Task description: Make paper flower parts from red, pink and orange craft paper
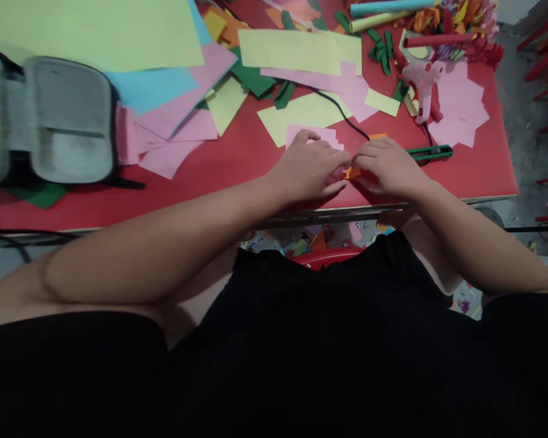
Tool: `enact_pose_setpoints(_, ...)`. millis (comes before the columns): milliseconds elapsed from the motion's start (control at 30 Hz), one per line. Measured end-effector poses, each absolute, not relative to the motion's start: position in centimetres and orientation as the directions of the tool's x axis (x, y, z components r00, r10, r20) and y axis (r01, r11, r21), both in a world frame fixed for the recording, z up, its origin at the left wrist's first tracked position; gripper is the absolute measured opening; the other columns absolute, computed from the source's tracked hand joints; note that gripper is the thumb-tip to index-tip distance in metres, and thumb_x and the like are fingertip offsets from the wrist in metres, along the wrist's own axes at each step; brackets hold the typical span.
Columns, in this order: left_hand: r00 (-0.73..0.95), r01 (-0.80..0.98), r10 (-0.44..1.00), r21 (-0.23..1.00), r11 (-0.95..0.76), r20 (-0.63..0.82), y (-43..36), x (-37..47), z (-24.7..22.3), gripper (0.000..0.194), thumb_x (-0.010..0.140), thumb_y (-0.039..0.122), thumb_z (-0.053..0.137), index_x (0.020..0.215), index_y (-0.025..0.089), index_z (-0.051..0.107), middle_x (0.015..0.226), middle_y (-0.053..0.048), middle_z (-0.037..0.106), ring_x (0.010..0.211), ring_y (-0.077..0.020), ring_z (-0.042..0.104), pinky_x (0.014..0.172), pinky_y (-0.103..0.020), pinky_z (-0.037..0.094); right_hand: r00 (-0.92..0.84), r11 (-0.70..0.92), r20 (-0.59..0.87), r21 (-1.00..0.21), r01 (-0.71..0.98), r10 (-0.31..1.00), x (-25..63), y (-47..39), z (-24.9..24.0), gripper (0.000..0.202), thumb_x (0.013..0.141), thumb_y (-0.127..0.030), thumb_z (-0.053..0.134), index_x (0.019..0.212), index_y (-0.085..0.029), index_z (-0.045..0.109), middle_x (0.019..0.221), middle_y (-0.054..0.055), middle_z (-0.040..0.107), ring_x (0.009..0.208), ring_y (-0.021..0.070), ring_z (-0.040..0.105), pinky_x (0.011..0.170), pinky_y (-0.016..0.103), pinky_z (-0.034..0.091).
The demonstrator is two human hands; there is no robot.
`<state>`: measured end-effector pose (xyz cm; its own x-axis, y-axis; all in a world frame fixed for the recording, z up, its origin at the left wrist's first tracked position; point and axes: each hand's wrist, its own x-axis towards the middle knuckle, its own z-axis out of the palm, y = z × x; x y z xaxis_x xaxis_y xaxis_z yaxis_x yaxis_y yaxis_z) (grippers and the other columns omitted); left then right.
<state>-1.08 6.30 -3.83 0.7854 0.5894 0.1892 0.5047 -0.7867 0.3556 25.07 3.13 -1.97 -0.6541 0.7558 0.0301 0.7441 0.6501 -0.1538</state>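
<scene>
At the front edge of the red table [201, 176], my left hand [313, 164] and my right hand [388, 167] meet with fingertips close together. Between them shows a small piece of orange paper [352, 173], pinched by the fingers of both hands; its full shape is hidden. Pink paper squares [296, 132] lie partly under my left hand. Just beyond my right hand is a scrap of orange paper [377, 136]. A green utility knife [432, 152] rests to the right of that hand.
A pink glue gun [424, 85] lies at the right, its black cord running nearby. Sheets of coloured paper [301, 52] spread across the back. An open grey case [73, 115] stands at left. Rolled paper tubes [393, 7] and folded paper flowers [468, 18] crowd the back right.
</scene>
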Motion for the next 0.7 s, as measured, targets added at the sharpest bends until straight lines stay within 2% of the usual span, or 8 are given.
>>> enact_pose_setpoints(133, 0.810, 0.490, 0.562, 0.332, -0.806, 0.169, 6.9, -2.7, -3.6, 0.041, 0.104, 0.053, 0.068, 0.136, 0.029, 0.081, 0.126, -0.010, 0.087, 0.128, -0.0358, 0.075, 0.135, -0.062, 0.026, -0.684, 0.682, 0.043, -0.139, 0.718, 0.729, 25.9, 3.4, -2.0, 0.031, 0.106, -0.029, 0.061, 0.119, -0.019, 0.087, 0.126, 0.016, 0.087, 0.111, 0.0351, 0.076, 0.097, 0.050, 0.054)
enact_pose_setpoints(200, 0.810, 0.491, 0.562, 0.330, -0.806, 0.167, 7.0, -3.2, -3.4, 0.042, 0.103, 0.055, 0.071, 0.135, 0.030, 0.081, 0.134, -0.010, 0.086, 0.135, -0.0376, 0.072, 0.137, -0.063, 0.024, -0.685, 0.684, 0.067, -0.181, 0.707, 0.726, 26.3, 3.4, -2.0, 0.028, 0.104, -0.025, 0.062, 0.114, -0.021, 0.088, 0.121, 0.015, 0.088, 0.107, 0.0341, 0.077, 0.091, 0.048, 0.054)
enact_pose_setpoints(267, 0.785, 0.513, 0.597, 0.371, -0.775, 0.162, 7.1, -3.3, -3.0, 0.045, 0.101, 0.056, 0.075, 0.136, 0.029, 0.081, 0.138, -0.011, 0.085, 0.138, -0.0388, 0.072, 0.135, -0.062, 0.029, -0.616, 0.629, 0.140, -0.260, 0.732, 0.775, 26.1, 3.3, -2.1, 0.023, 0.102, -0.024, 0.064, 0.107, -0.022, 0.086, 0.113, 0.013, 0.088, 0.102, 0.0330, 0.077, 0.086, 0.046, 0.055)
enact_pose_setpoints(333, 0.729, 0.532, 0.668, 0.488, -0.692, 0.152, 7.1, -3.1, -2.6, 0.048, 0.099, 0.058, 0.080, 0.135, 0.026, 0.081, 0.137, -0.012, 0.085, 0.133, -0.0374, 0.074, 0.126, -0.057, 0.042, -0.467, 0.532, 0.256, -0.377, 0.758, 0.847, 25.1, 3.4, -2.4, 0.016, 0.101, -0.025, 0.067, 0.101, -0.023, 0.083, 0.104, 0.010, 0.086, 0.096, 0.0303, 0.077, 0.084, 0.044, 0.057)
enact_pose_setpoints(400, 0.643, 0.498, 0.754, 0.674, -0.546, 0.136, 7.3, -2.7, -2.3, 0.049, 0.098, 0.057, 0.083, 0.134, 0.024, 0.080, 0.130, -0.012, 0.086, 0.120, -0.0321, 0.079, 0.110, -0.048, 0.054, -0.307, 0.460, 0.362, -0.491, 0.740, 0.880, 23.5, 3.6, -2.7, 0.009, 0.102, -0.029, 0.073, 0.098, -0.024, 0.079, 0.099, 0.008, 0.083, 0.092, 0.0278, 0.076, 0.085, 0.044, 0.060)
enact_pose_setpoints(500, 0.533, 0.336, 0.838, 0.880, -0.337, 0.117, 7.4, -2.1, -1.7, 0.040, 0.100, 0.052, 0.084, 0.123, 0.020, 0.079, 0.114, -0.010, 0.086, 0.097, -0.0219, 0.078, 0.089, -0.035, 0.059, -0.197, 0.454, 0.453, -0.578, 0.677, 0.870, 20.9, 3.7, -3.0, 0.013, 0.103, -0.036, 0.079, 0.098, -0.025, 0.074, 0.098, 0.006, 0.080, 0.095, 0.0280, 0.075, 0.090, 0.048, 0.064)
enact_pose_setpoints(600, 0.521, 0.232, 0.844, 0.931, -0.280, 0.124, 7.0, -1.9, -0.6, 0.026, 0.103, 0.044, 0.083, 0.105, 0.018, 0.079, 0.102, -0.008, 0.084, 0.092, -0.0181, 0.076, 0.088, -0.033, 0.060, -0.151, 0.457, 0.468, -0.657, 0.600, 0.871, 19.8, 3.5, -2.9, 0.021, 0.105, -0.045, 0.082, 0.101, -0.027, 0.072, 0.099, 0.005, 0.077, 0.099, 0.0289, 0.076, 0.092, 0.049, 0.067)
enact_pose_setpoints(700, 0.530, 0.194, 0.841, 0.951, -0.242, 0.106, 6.2, -1.8, 0.7, 0.019, 0.106, 0.037, 0.081, 0.102, 0.018, 0.080, 0.100, -0.008, 0.085, 0.095, -0.0181, 0.078, 0.091, -0.033, 0.062, -0.099, 0.452, 0.468, -0.745, 0.490, 0.878, 20.2, 3.5, -2.8, 0.030, 0.103, -0.053, 0.086, 0.103, -0.028, 0.070, 0.098, 0.004, 0.076, 0.097, 0.0270, 0.077, 0.088, 0.046, 0.067)
